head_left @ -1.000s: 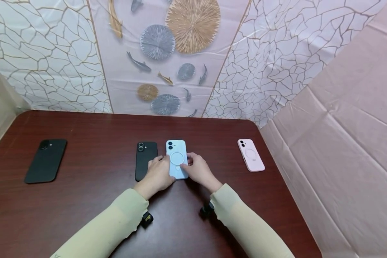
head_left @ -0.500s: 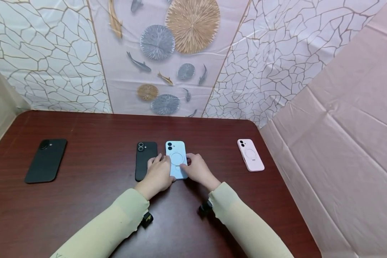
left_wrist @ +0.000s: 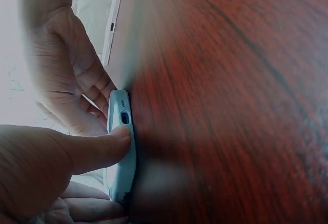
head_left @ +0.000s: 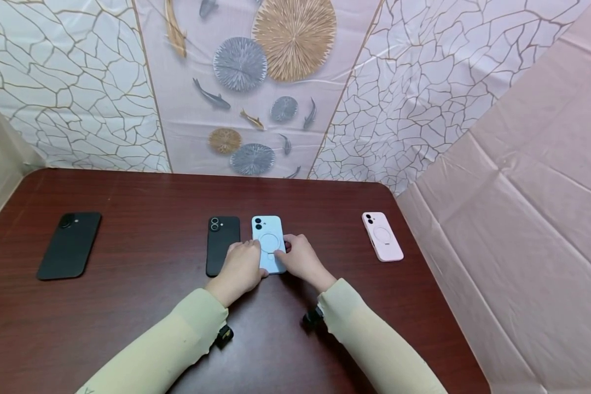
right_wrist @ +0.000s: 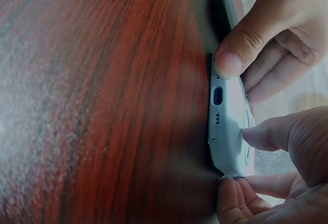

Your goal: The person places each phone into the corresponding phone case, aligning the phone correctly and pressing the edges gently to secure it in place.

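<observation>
Head view: both hands are gripping the light blue phone case lying mid-bench, the left hand pinching its left edge, the right hand its right. Just left, a black phone is lying; farther out, a pink phone case and black case are sitting near opposite edges.

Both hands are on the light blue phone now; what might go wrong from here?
1. The light blue silicone-cased phone lies close beside the black phone; the left hand may nudge it.
2. The left hand and right hand pinch only its near end by thumb and fingertips, so it could slip onto the dark wooden table.
</observation>
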`<state>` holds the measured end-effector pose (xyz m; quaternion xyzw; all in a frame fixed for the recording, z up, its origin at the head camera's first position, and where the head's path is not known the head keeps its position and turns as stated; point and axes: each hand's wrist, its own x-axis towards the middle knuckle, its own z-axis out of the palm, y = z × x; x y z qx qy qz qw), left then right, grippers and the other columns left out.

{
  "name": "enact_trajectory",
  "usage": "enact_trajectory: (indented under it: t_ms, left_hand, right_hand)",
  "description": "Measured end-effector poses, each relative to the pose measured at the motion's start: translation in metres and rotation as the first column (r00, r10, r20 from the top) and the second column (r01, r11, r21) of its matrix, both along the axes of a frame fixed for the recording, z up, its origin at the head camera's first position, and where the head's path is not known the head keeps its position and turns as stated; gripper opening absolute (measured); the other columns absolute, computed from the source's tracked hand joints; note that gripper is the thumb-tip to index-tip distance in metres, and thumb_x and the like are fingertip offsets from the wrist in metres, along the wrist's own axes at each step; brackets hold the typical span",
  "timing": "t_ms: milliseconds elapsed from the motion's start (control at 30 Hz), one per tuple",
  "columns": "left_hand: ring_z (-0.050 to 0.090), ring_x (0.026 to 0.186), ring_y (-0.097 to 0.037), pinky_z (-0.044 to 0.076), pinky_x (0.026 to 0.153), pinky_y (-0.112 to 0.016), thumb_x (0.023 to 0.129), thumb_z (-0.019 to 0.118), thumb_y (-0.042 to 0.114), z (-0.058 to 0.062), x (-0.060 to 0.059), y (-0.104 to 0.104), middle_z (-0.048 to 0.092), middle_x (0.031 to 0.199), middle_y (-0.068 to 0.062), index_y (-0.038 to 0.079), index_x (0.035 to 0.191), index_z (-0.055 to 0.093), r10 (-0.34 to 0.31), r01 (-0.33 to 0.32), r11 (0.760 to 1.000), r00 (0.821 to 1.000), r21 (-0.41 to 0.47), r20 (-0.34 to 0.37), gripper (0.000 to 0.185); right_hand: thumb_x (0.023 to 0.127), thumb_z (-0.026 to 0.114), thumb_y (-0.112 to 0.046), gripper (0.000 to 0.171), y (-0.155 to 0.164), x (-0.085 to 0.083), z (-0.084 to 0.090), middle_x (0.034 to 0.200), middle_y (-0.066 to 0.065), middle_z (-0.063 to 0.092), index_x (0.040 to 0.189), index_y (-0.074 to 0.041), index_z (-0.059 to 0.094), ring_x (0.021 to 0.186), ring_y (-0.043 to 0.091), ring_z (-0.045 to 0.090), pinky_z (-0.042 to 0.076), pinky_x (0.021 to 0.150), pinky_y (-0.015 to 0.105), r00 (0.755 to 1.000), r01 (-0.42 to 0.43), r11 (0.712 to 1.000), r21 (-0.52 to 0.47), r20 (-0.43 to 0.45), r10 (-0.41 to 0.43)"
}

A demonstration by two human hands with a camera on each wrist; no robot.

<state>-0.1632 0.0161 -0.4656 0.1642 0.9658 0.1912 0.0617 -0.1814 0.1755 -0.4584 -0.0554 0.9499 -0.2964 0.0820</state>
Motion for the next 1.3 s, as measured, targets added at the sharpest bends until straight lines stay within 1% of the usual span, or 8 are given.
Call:
enact_trajectory:
  t_ms: [133, 333, 467, 667, 800, 900, 1033, 1300]
  left_hand:
    - [0.051, 0.122, -0.032, 0.033, 0.106, -0.047, 0.082, 0.078, 0.03, 0.001, 0.001, 0.001, 0.056, 0.129, -0.023, -0.011, 0.131, 0.049, -0.009, 0.009, 1.0, 1.0, 0.003, 0.005, 0.07]
    - [0.044, 0.13, -0.033, 0.027, 0.111, -0.046, 0.086, 0.075, 0.027, 0.004, 0.003, 0.002, 0.05, 0.135, -0.027, -0.015, 0.134, 0.043, -0.017, 0.017, 1.0, 0.999, 0.004, 0.028, 0.072]
    - [0.045, 0.13, -0.033, 0.028, 0.111, -0.046, 0.086, 0.075, 0.027, 0.005, 0.004, 0.002, 0.051, 0.135, -0.027, -0.016, 0.134, 0.043, -0.017, 0.017, 1.0, 1.0, 0.001, 0.014, 0.072]
    - [0.046, 0.128, -0.032, 0.028, 0.11, -0.047, 0.086, 0.074, 0.026, 0.004, 0.006, 0.0, 0.054, 0.133, -0.023, -0.012, 0.132, 0.048, -0.019, 0.019, 1.0, 1.0, 0.015, 0.008, 0.065]
    - [0.054, 0.119, -0.031, 0.029, 0.109, -0.049, 0.087, 0.073, 0.022, 0.007, 0.009, -0.005, 0.061, 0.124, -0.02, -0.008, 0.126, 0.056, -0.017, 0.016, 0.996, 1.0, 0.085, 0.004, 0.053]
    - [0.056, 0.116, -0.032, 0.029, 0.109, -0.051, 0.087, 0.072, 0.019, 0.011, 0.011, -0.017, 0.062, 0.121, -0.02, -0.007, 0.125, 0.058, -0.003, 0.005, 0.987, 1.0, 0.163, -0.013, 0.049]
    - [0.05, 0.124, -0.035, 0.031, 0.107, -0.053, 0.089, 0.069, 0.021, 0.018, 0.013, -0.041, 0.056, 0.131, -0.022, -0.006, 0.134, 0.051, 0.036, -0.032, 0.972, 0.999, 0.234, -0.013, 0.055]
    - [0.044, 0.128, -0.04, 0.038, 0.102, -0.054, 0.093, 0.064, 0.023, 0.024, 0.017, -0.098, 0.047, 0.139, -0.026, -0.007, 0.141, 0.041, 0.143, -0.14, 0.947, 0.99, 0.29, 0.012, 0.061]
  right_hand:
    - [0.091, 0.067, -0.017, 0.039, -0.001, 0.001, 0.001, 0.099, 0.014, 0.059, 0.123, 0.003, 0.061, 0.085, 0.02, 0.054, 0.049, 0.073, 0.033, 1.0, 0.004, 1.0, 0.013, -0.008, -0.004]
    - [0.091, 0.067, -0.018, 0.038, -0.002, 0.002, 0.002, 0.1, 0.013, 0.059, 0.123, 0.002, 0.062, 0.088, 0.02, 0.053, 0.049, 0.076, 0.034, 1.0, 0.014, 0.999, 0.029, -0.009, -0.013]
    - [0.091, 0.067, -0.018, 0.037, -0.002, 0.003, 0.003, 0.098, 0.013, 0.059, 0.122, 0.002, 0.062, 0.088, 0.021, 0.052, 0.049, 0.075, 0.034, 1.0, 0.012, 0.999, 0.035, -0.024, -0.011]
    - [0.091, 0.067, -0.018, 0.038, -0.004, 0.004, 0.003, 0.104, 0.015, 0.06, 0.124, 0.002, 0.062, 0.091, 0.021, 0.054, 0.05, 0.077, 0.034, 1.0, 0.017, 0.999, 0.039, -0.014, -0.017]
    - [0.092, 0.065, -0.018, 0.038, -0.003, 0.005, 0.003, 0.107, 0.015, 0.06, 0.124, 0.002, 0.061, 0.094, 0.022, 0.053, 0.049, 0.079, 0.035, 1.0, 0.026, 0.999, 0.041, -0.01, -0.026]
    - [0.093, 0.063, -0.02, 0.039, -0.004, 0.006, 0.002, 0.106, 0.014, 0.059, 0.125, 0.002, 0.06, 0.093, 0.022, 0.052, 0.049, 0.079, 0.035, 1.0, 0.024, 0.999, 0.04, -0.014, -0.023]
    - [0.093, 0.063, -0.021, 0.04, 0.0, 0.006, 0.001, 0.106, 0.011, 0.06, 0.128, -0.001, 0.059, 0.092, 0.02, 0.054, 0.049, 0.079, 0.035, 0.999, 0.025, 0.999, 0.028, -0.03, -0.024]
    - [0.093, 0.064, -0.025, 0.045, 0.013, 0.003, 0.002, 0.114, 0.009, 0.061, 0.132, -0.004, 0.055, 0.099, 0.021, 0.058, 0.049, 0.085, 0.038, 0.996, 0.052, 0.999, 0.006, -0.079, -0.052]
